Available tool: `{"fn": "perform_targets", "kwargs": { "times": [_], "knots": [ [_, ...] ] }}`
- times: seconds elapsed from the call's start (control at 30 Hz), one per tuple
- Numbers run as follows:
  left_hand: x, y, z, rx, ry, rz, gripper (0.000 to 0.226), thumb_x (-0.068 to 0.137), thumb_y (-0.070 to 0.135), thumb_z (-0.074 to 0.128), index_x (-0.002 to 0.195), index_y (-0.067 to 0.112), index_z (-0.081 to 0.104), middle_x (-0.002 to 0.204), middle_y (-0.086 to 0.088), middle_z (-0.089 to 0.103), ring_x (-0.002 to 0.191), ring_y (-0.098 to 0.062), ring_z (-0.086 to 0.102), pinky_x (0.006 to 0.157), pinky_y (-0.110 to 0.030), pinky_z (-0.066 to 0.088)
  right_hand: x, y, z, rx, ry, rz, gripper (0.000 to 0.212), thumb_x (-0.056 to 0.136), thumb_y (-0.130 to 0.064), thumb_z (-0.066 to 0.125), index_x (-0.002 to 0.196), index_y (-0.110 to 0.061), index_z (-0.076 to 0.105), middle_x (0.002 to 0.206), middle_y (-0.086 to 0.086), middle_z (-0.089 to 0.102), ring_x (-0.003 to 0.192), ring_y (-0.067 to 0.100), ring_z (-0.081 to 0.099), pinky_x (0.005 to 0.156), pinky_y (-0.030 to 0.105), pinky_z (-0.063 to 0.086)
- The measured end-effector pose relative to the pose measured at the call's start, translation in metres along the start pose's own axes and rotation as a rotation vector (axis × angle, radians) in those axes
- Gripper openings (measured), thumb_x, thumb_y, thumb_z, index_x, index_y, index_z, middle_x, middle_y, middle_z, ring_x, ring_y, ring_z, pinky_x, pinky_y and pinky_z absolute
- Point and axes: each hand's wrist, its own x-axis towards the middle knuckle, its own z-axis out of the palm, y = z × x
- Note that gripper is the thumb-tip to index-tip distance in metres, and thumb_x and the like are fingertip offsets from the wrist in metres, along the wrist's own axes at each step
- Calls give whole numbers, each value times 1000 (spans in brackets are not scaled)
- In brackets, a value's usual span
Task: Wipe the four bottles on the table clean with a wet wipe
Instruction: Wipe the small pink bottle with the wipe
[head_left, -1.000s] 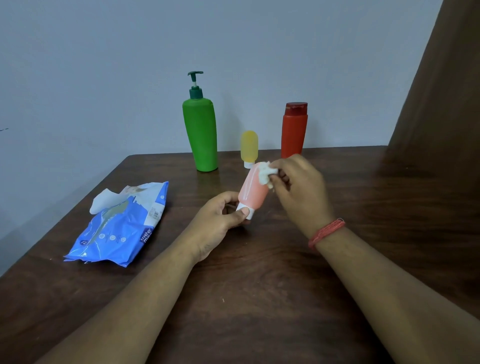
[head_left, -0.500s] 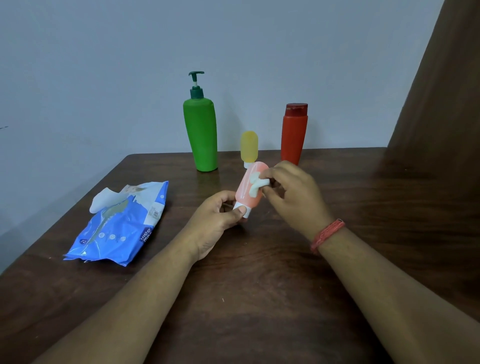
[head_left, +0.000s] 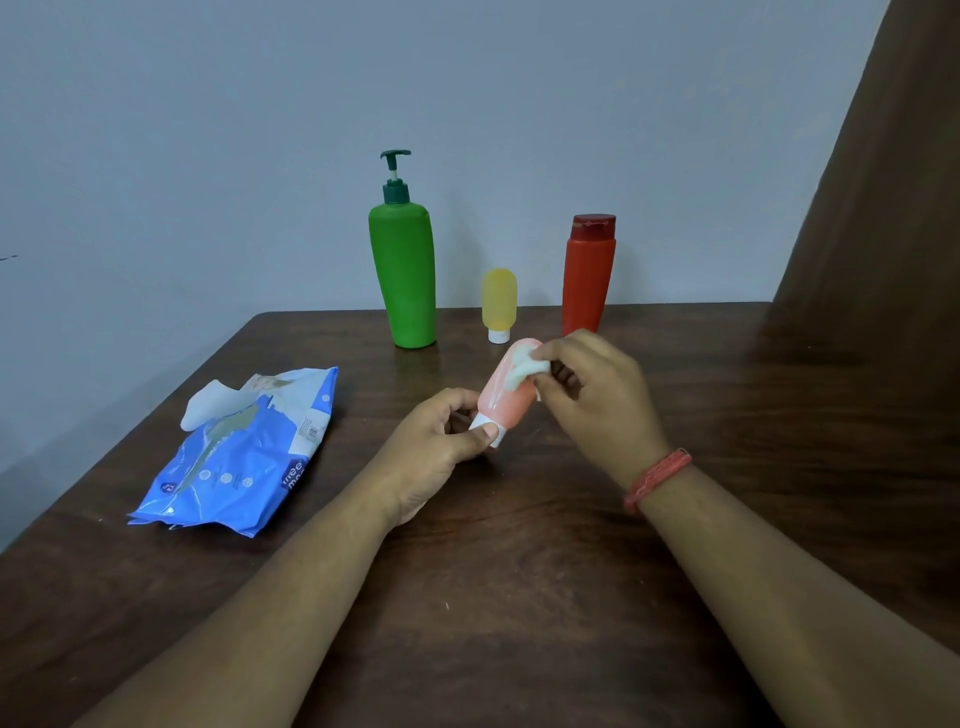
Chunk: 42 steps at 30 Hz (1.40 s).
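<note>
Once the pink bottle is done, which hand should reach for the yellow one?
Left, probably. The right hand pinches the wet wipe, so it should keep wiping. The left hand only grips the pink bottle by its cap and can swap it for the yellow bottle.

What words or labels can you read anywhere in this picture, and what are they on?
"mee" over a cut-off "mee": blue wet wipe pack, near edge.
White label with barcode on the pack: print too small to read.
Green pump bottle, yellow bottle, red bottle, pink bottle: no text visible.
</note>
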Motion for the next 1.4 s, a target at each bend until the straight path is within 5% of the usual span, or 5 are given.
{"fn": "perform_targets", "kwargs": {
  "times": [0.5,0.63,0.73,1.1,1.4],
  "knots": [
    [3,-2,2,94,67,39,23,90,16,72,111,25,69,112,-7,67,106,-29,60,90,-32,48,2,-5,-3,-114,34,-23,18,89,-12,69,107,-15,73,99,-1,64,85,13,59,74,28,52],
    [1,0,3,36,141,36,22,86,23,78,105,23,66,103,-7,71,103,-32,64,95,-46,52,-2,-15,4,-127,-183,-191,19,87,-14,69,105,-16,72,103,-2,64,88,13,59,72,30,51],
    [3,-1,3,61,187,49,23,82,24,78,100,25,63,102,-8,70,102,-33,65,96,-54,52,2,-9,1,-179,-79,-95,20,89,-16,69,109,-17,72,102,-2,63,90,16,60,73,32,53],
    [5,0,4,46,239,68,17,87,16,77,98,21,66,97,-1,72,96,-22,69,88,-37,56,1,-13,0,-165,-73,-78,22,88,-14,71,110,-14,71,100,0,63,86,14,59,74,33,56],
    [8,-2,5,-255,304,14,12,90,2,70,99,8,67,99,-14,71,94,-24,73,89,-38,58,1,-16,-1,-159,-326,-237,17,88,-17,68,104,-15,73,98,-3,63,84,14,59,66,28,49]
  ]
}}
